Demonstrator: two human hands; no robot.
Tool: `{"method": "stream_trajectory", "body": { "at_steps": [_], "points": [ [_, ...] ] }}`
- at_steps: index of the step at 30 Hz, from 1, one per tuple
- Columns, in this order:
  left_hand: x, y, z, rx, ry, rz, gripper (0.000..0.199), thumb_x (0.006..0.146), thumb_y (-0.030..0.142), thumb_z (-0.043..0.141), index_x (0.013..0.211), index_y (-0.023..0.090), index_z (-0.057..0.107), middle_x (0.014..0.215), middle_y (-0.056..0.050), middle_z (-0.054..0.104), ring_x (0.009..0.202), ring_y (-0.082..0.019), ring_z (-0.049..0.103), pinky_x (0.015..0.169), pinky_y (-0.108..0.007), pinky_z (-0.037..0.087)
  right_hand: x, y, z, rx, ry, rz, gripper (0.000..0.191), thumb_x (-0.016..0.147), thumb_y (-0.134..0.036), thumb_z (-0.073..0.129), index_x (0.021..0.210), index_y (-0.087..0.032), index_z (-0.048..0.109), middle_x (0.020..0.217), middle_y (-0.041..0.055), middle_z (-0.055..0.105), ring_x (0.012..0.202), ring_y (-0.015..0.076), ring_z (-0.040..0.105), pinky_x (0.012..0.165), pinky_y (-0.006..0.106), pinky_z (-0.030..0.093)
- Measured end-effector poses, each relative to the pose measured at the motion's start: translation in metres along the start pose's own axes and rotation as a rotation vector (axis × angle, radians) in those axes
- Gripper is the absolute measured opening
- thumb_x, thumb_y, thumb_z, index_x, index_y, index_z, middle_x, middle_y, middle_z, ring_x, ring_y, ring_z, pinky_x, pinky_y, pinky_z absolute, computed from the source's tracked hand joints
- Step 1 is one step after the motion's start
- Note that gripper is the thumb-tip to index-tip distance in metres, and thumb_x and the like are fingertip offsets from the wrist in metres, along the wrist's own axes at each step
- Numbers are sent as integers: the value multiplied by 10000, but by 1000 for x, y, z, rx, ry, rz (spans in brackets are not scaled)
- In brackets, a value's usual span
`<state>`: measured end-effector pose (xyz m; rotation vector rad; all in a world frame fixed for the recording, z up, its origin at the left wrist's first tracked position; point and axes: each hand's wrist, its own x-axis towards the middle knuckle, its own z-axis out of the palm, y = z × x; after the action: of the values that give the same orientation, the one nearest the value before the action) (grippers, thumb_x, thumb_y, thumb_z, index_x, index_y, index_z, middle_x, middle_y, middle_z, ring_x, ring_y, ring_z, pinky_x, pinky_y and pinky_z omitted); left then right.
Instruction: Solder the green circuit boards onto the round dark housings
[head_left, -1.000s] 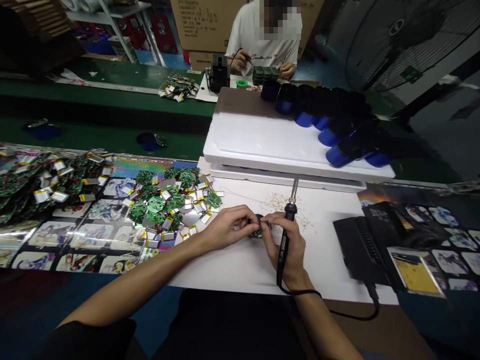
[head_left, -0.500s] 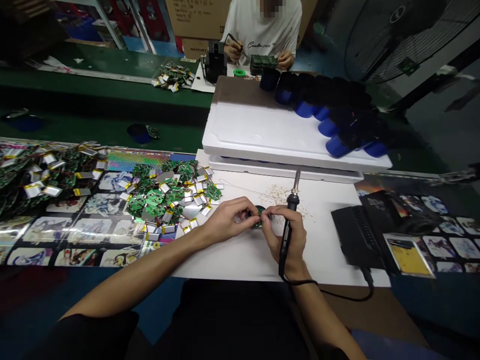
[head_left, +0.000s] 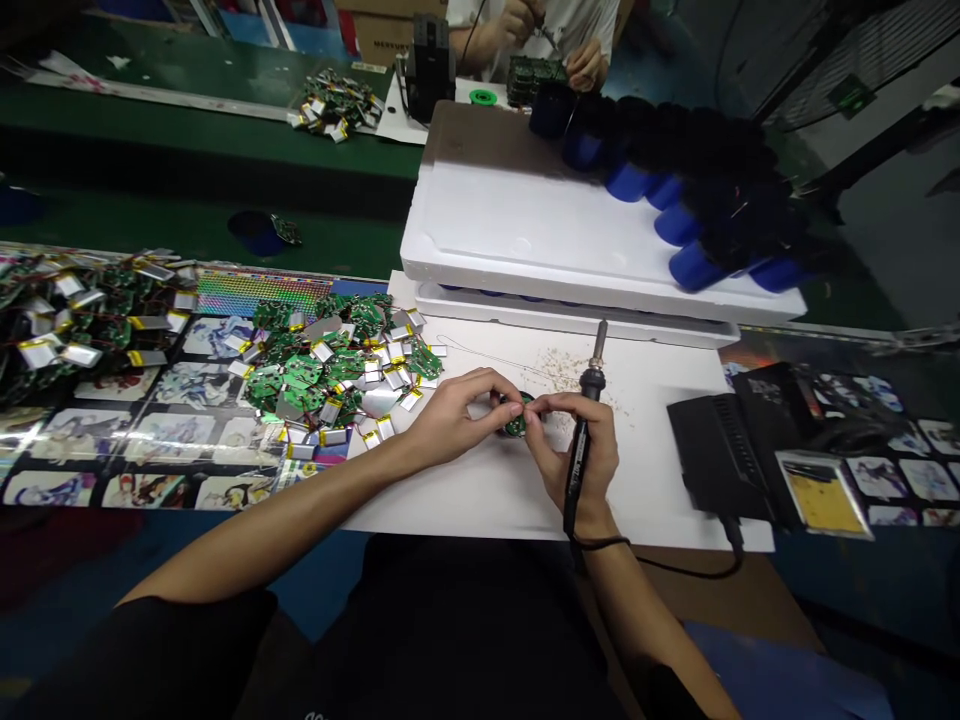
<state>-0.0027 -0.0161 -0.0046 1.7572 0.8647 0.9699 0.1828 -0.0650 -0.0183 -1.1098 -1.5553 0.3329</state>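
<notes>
A small green circuit board [head_left: 514,427] sits between my two hands over the white work sheet [head_left: 480,490]. My left hand [head_left: 466,415] pinches at its upper edge with thumb and forefinger. My right hand [head_left: 581,450] holds a black soldering iron [head_left: 577,460], its metal tip pointing up and away from me. The thumb and forefinger of that same hand meet the left fingertips at the board. Whatever tiny part lies between the fingertips is hidden. A heap of green boards with silver battery packs [head_left: 330,370] lies left of my hands.
White foam trays [head_left: 510,240] with several blue cups [head_left: 697,265] stand beyond the sheet. Small pale scraps [head_left: 562,368] and a thin wire lie before them. At right is a black soldering station [head_left: 712,465]; another board heap [head_left: 82,320] is far left. A co-worker's hands [head_left: 589,65] work opposite.
The view has tipped and shifted slightly, so the far bench sits higher. My hands keep nearly the same pinch at the board. The co-worker's hands have moved closer together.
</notes>
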Motion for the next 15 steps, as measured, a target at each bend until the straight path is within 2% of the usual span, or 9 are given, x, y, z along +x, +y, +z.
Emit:
{"method": "stream_trajectory", "body": {
  "at_steps": [7,12,15],
  "points": [
    [2,1,-1,-62,-18,-56,151,999,321,713,959,177,740,964,-42,749,869,-157,665,840,-276,530,-3,5,-1,-72,-35,-12,351,937,-154,759,1219,-290,599,976,-6,750,880,185,769,842,386,649],
    [0,-1,-1,-54,-15,11,128,1010,290,702,950,179,719,990,-57,726,903,-164,664,846,-283,531,-4,5,-8,-99,-113,-22,371,944,-144,747,1248,-300,603,962,-6,754,881,195,759,864,410,634],
    [0,-4,-2,61,-2,105,118,1021,276,676,946,187,698,989,-68,735,914,-181,664,846,-309,531,-2,1,-20,-116,-137,-28,359,945,-145,743,1242,-304,617,967,-6,760,900,203,766,877,416,642]
  ]
}}
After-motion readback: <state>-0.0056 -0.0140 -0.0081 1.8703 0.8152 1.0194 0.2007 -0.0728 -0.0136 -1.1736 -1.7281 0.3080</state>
